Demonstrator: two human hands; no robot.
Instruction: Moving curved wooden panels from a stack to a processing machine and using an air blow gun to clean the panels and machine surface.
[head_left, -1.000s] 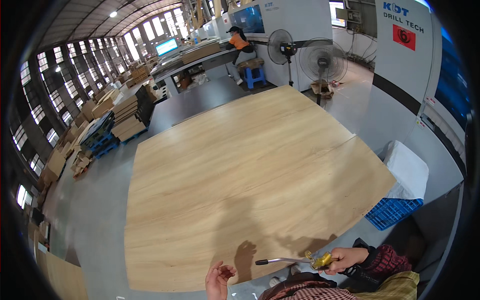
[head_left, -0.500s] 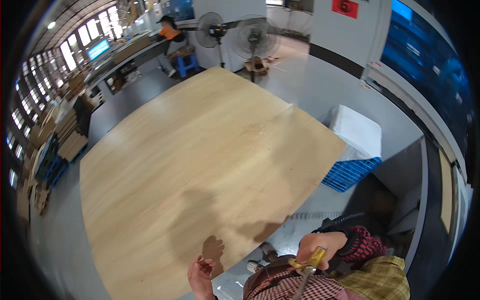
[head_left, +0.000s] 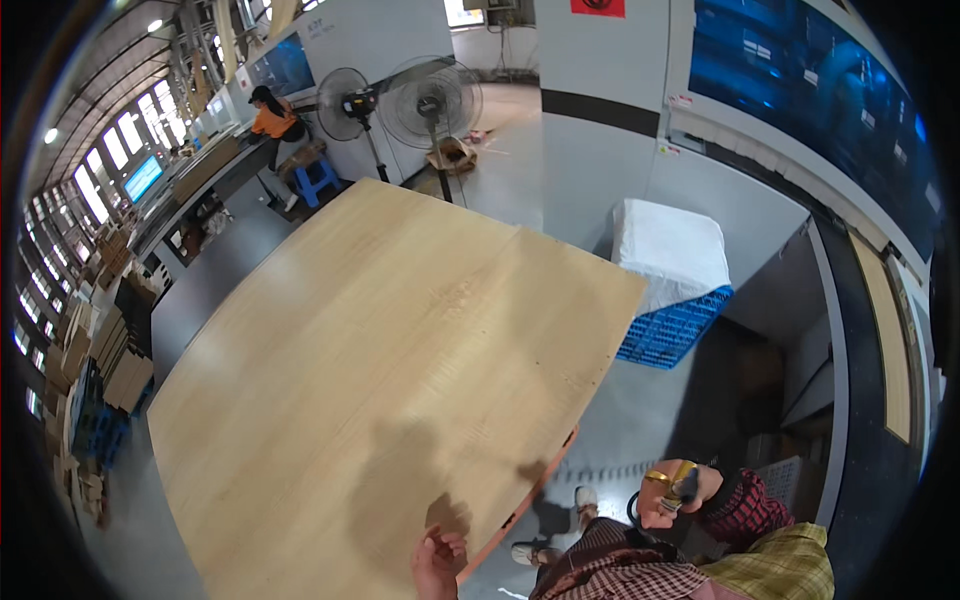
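Observation:
Close to the lower edge of the table, my left hand is raised with loosely bent fingers, apart and empty. Its shadow falls on the pale wood-grain panel that covers the table. On the right, off the panel's edge and over the floor, my right hand grips a brass-coloured air blow gun. The gun's dark front end faces me. A checked sleeve covers my right forearm. Part of the gun is hidden by my fingers.
A blue plastic crate with a white cover stands at the panel's right corner. Two standing fans are beyond the far edge. A co-worker in orange sits at a far bench. Stacked boards lie at left; a grey machine stands behind.
The view has shifted, so the panel appears further left. My right hand has turned the blow gun, and its nozzle no longer points down toward me. My left hand stays near the panel's edge.

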